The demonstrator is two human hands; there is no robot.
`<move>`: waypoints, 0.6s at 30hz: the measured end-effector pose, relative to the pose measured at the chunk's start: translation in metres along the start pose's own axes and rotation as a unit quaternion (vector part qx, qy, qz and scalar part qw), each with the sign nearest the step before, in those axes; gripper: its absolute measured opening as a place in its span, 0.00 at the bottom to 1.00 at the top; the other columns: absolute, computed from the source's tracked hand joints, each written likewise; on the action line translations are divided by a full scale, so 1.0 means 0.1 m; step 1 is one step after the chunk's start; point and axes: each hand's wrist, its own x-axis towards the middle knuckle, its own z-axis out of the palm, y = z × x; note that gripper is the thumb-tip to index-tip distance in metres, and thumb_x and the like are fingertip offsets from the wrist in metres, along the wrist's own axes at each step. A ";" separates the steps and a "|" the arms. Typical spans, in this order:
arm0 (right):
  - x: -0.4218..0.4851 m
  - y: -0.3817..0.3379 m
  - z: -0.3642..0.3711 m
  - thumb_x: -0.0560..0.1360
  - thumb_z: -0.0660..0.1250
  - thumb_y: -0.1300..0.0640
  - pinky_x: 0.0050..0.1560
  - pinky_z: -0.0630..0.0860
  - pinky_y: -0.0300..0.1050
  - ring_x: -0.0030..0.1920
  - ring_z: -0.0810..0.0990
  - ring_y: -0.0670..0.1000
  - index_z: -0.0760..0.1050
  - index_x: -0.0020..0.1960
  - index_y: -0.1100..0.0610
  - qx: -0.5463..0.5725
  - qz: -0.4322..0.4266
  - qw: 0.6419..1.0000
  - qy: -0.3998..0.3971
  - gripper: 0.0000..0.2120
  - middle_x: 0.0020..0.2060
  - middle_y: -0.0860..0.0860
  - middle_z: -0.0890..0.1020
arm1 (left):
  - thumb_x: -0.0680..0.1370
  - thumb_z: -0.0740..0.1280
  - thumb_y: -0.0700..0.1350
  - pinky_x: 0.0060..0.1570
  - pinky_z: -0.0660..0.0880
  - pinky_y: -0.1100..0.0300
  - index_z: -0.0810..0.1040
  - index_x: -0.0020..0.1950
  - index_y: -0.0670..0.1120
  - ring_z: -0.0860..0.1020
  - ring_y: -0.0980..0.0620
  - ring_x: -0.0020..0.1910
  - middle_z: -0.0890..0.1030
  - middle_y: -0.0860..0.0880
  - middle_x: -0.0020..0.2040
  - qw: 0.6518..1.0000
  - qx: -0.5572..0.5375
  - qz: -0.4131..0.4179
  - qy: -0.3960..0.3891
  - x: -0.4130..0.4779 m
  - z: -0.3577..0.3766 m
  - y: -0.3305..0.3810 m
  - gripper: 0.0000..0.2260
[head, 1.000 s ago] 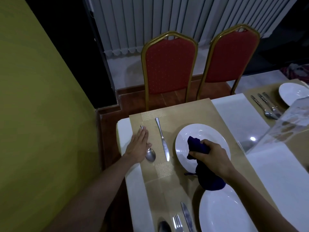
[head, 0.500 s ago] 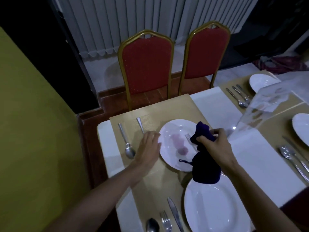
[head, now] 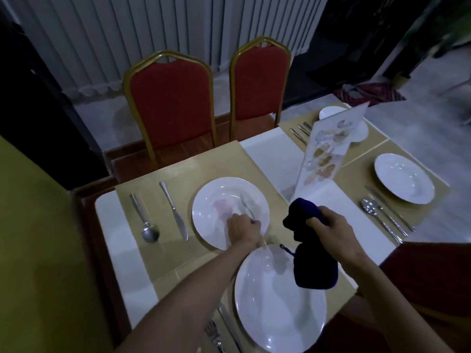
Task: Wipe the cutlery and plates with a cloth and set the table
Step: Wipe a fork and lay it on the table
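A white plate (head: 211, 200) sits on a tan placemat (head: 163, 256), and a fork (head: 246, 207) lies across it. My left hand (head: 242, 230) rests on the plate's near rim with its fingers curled around the fork's handle end. My right hand (head: 328, 225) grips a dark blue cloth (head: 313, 271), which hangs down over a second white plate (head: 280, 314) closer to me. To the left of the far plate, a spoon (head: 145, 220) and a knife (head: 174, 210) lie side by side on the mat.
A clear menu stand (head: 328, 154) stands mid-table. Right of it is another plate (head: 404, 178) with cutlery (head: 382, 217), and a further setting (head: 331, 113) behind. Two red chairs (head: 173, 105) stand at the far edge. A fork and knife (head: 214, 332) lie near me. A yellow wall is at left.
My left hand left the spoon, crossed over the knife and reached the fork on the plate. My right hand lifted the cloth off that plate and drew it right.
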 end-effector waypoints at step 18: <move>-0.75 0.39 -0.20 0.63 0.77 0.63 0.55 0.80 0.56 0.66 0.68 0.60 0.72 0.72 0.54 -0.351 -0.486 0.790 0.130 0.38 0.69 0.51 0.75 | 0.84 0.53 0.41 0.26 0.57 0.66 0.73 0.59 0.45 0.60 0.58 0.25 0.68 0.53 0.31 0.926 -0.310 0.142 -0.163 -2.39 -0.77 0.41 0.10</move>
